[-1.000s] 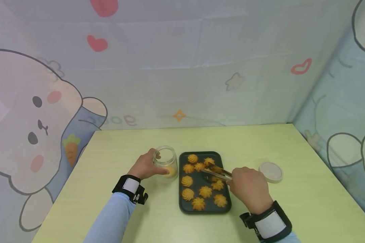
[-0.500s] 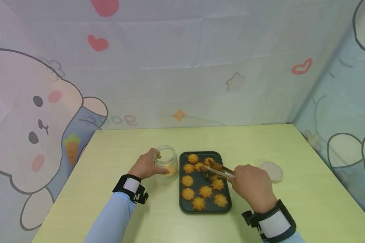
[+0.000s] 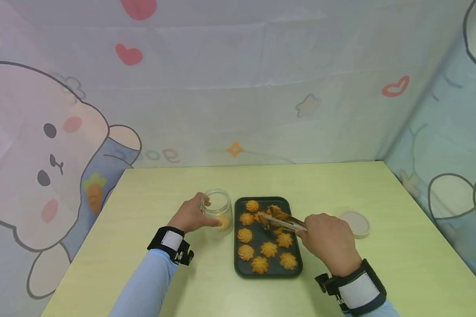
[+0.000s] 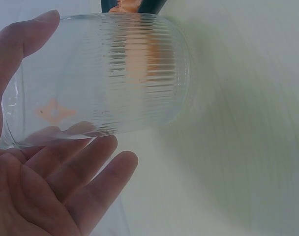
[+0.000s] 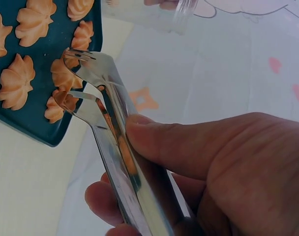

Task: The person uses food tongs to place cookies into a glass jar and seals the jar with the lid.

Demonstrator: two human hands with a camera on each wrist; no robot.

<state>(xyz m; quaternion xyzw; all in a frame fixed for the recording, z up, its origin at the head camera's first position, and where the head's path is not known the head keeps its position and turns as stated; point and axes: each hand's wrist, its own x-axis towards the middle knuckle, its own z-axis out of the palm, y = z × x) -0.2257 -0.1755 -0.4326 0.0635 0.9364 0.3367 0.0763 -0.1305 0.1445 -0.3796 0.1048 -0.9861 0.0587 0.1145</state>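
In the head view my left hand (image 3: 193, 214) holds a clear glass jar (image 3: 216, 203), with its thumb on the near side. A pale yellow cookie (image 3: 223, 222) shows at the jar's bottom. The left wrist view has the thumb and fingers on opposite sides of the ribbed jar (image 4: 95, 78). My right hand (image 3: 328, 240) grips metal tongs (image 5: 122, 142) over the dark tray (image 3: 254, 274) of swirled cookies. Parted tong tips straddle a cookie (image 5: 65, 73) in the right wrist view; whether they touch it I cannot tell.
A round white lid (image 3: 355, 223) lies on the pale yellow table (image 3: 174, 180), right of the tray. Several cookies (image 3: 269, 249) sit spread over the tray. A cartoon-printed cloth (image 3: 238, 88) hangs behind the table.
My right hand has shifted slightly up and to the right, and the tong tips have moved a little toward the tray's far side. My left hand and the jar stay in place.
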